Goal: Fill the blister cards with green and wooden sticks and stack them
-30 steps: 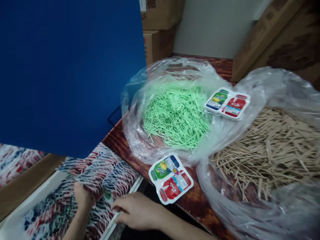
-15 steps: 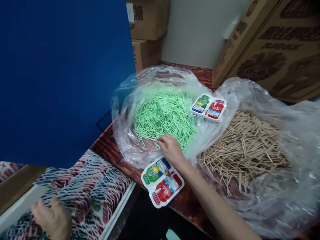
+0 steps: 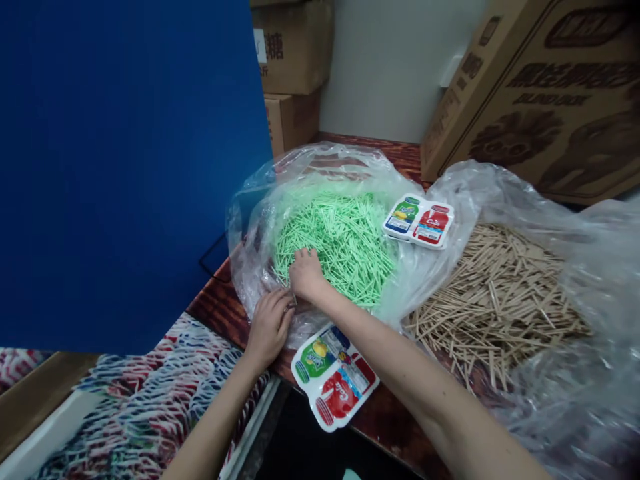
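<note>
My right hand (image 3: 306, 273) is at the left front edge of a heap of thin light-green sticks (image 3: 345, 247) in a clear plastic bag (image 3: 255, 267). Its fingers are bent, and what they grip is hidden. Close beside it, my left hand (image 3: 271, 325) lies over the front rim of that bag, fingers curled together; their tips are partly hidden. Just under my right forearm rests a white blister pack (image 3: 335, 377) with green Sprite-like and red Cola bottle shapes, jutting over the table edge.
More such packs (image 3: 419, 221) lie stacked between the bags. On the right, a second plastic bag holds tan sticks (image 3: 500, 293). Lower left, a box holds many packs on edge (image 3: 145, 393). A blue panel (image 3: 130, 173) blocks the left; cartons (image 3: 540, 100) stand behind on the wooden table (image 3: 220, 300).
My left hand has moved from the box of packs up and right to the green sticks' bag. My right hand has shifted slightly left and up. The view has shifted slightly.
</note>
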Motion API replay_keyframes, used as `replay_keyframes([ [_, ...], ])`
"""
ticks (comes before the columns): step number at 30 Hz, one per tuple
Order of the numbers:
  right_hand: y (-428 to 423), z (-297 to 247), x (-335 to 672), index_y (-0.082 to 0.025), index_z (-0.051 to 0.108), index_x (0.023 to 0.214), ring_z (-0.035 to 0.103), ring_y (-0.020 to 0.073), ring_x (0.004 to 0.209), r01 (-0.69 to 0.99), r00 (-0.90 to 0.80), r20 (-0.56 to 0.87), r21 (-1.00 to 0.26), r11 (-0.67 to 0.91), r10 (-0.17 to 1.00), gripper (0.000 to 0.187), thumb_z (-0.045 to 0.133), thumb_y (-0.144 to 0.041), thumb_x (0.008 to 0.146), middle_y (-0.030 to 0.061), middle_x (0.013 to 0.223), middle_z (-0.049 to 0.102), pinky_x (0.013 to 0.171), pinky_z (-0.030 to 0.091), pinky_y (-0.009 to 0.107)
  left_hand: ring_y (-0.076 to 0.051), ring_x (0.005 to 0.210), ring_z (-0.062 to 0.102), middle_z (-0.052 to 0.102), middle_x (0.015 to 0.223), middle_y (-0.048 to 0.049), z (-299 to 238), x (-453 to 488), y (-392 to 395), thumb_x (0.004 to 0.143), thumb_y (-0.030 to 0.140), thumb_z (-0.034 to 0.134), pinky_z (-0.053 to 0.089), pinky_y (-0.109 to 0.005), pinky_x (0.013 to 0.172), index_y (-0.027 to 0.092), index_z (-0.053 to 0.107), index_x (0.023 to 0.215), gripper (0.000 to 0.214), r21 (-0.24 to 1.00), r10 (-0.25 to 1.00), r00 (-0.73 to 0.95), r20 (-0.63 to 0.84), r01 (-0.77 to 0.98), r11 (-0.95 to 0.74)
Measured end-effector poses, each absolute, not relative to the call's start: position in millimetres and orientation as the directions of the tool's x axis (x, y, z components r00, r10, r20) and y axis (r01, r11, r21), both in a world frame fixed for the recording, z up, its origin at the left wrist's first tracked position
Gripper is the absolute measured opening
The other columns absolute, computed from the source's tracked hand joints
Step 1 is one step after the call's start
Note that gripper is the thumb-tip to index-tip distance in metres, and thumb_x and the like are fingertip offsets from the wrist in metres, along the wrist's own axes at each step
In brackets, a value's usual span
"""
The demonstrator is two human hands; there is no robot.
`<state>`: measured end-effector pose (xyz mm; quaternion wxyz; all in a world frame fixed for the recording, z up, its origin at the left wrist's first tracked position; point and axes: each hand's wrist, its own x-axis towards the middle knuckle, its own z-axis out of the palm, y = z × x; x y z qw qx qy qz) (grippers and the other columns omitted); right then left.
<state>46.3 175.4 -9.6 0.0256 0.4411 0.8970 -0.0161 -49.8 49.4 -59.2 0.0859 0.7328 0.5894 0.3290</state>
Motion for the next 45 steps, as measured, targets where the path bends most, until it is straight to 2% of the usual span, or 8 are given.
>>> replay_keyframes([
  [14,175,-13,32,-0.006,0.065,0.111,0.047,0.0328,0.113,0.850,-0.527,-0.098,-0.048,0.525,0.844,0.035,0.047,-0.025,0.088,0.0243,0.122,0.058,0.092,0.032,0.046,-0.024,0.102,0.058,0.064,0.105,-0.0090,-67,-49,56,0.091,0.023,0.046,0.045,-0.042,0.091,0.021,0.063,0.094,0.018,0.559,0.934,0.018,0.357,0.797,-0.229],
  [19,177,-12,40,-0.006,0.064,0.109,0.050,0.0322,0.108,0.819,-0.574,-0.107,-0.037,0.573,0.812,0.033,0.055,-0.025,0.084,0.0237,0.116,0.061,0.091,0.032,0.044,-0.024,0.101,0.058,0.064,0.104,-0.0095,-67,-50,55,0.090,0.023,0.048,0.045,-0.041,0.090,0.019,0.064,0.094,0.017,0.552,0.934,0.016,0.358,0.803,-0.225],
  [25,178,-9,62,-0.006,0.062,0.106,0.053,0.0273,0.104,0.780,-0.625,-0.047,-0.047,0.624,0.779,0.027,0.043,-0.015,0.090,0.0209,0.110,0.064,0.088,0.033,0.037,-0.024,0.100,0.058,0.065,0.103,-0.0095,-68,-50,55,0.090,0.023,0.049,0.046,-0.041,0.089,0.019,0.064,0.093,0.016,0.542,0.929,0.008,0.370,0.811,-0.223],
  [31,183,6,104,-0.008,0.057,0.107,0.061,0.0272,0.092,0.868,-0.493,-0.007,-0.075,0.491,0.870,0.025,0.041,-0.010,0.088,0.0190,0.099,0.068,0.077,0.037,0.034,-0.024,0.102,0.058,0.065,0.104,-0.0097,-70,-52,55,0.091,0.023,0.048,0.046,-0.042,0.090,0.019,0.064,0.094,0.017,0.530,0.928,0.012,0.371,0.818,-0.222],
  [35,196,11,142,-0.017,0.059,0.095,0.063,0.0211,0.082,0.858,-0.321,-0.011,-0.427,0.286,0.947,0.019,0.042,-0.015,0.088,0.0090,0.090,0.071,0.069,0.038,0.028,-0.024,0.101,0.059,0.065,0.105,-0.0089,-71,-52,55,0.091,0.025,0.047,0.047,-0.042,0.089,0.019,0.065,0.095,0.019,0.521,0.930,0.008,0.367,0.827,-0.213],
  [39,210,12,171,-0.018,0.058,0.076,0.061,0.0148,0.072,0.472,-0.172,-0.035,-0.880,0.052,0.984,0.009,0.050,-0.014,0.078,0.0009,0.072,0.070,0.069,0.041,0.024,-0.024,0.100,0.059,0.065,0.105,-0.0094,-72,-54,54,0.091,0.026,0.047,0.048,-0.041,0.089,0.018,0.065,0.094,0.019,0.510,0.927,0.024,0.374,0.830,-0.227],
  [42,215,16,185,-0.017,0.060,0.075,0.061,0.0136,0.063,0.188,-0.152,-0.071,-0.981,-0.041,0.986,0.011,0.052,-0.012,0.070,-0.0023,0.060,0.065,0.067,0.043,0.025,-0.025,0.100,0.060,0.065,0.104,-0.0097,-74,-55,55,0.090,0.026,0.048,0.048,-0.042,0.088,0.018,0.065,0.094,0.019,0.498,0.918,0.035,0.395,0.832,-0.246],
  [45,213,22,195,-0.017,0.060,0.076,0.063,0.0151,0.061,0.118,-0.177,-0.091,-0.990,-0.071,0.980,0.009,0.052,-0.017,0.071,-0.0019,0.057,0.065,0.068,0.045,0.029,-0.025,0.099,0.061,0.066,0.103,-0.0099,-75,-54,56,0.090,0.028,0.047,0.048,-0.042,0.088,0.019,0.065,0.093,0.021,0.493,0.911,0.037,0.412,0.832,-0.256],
])
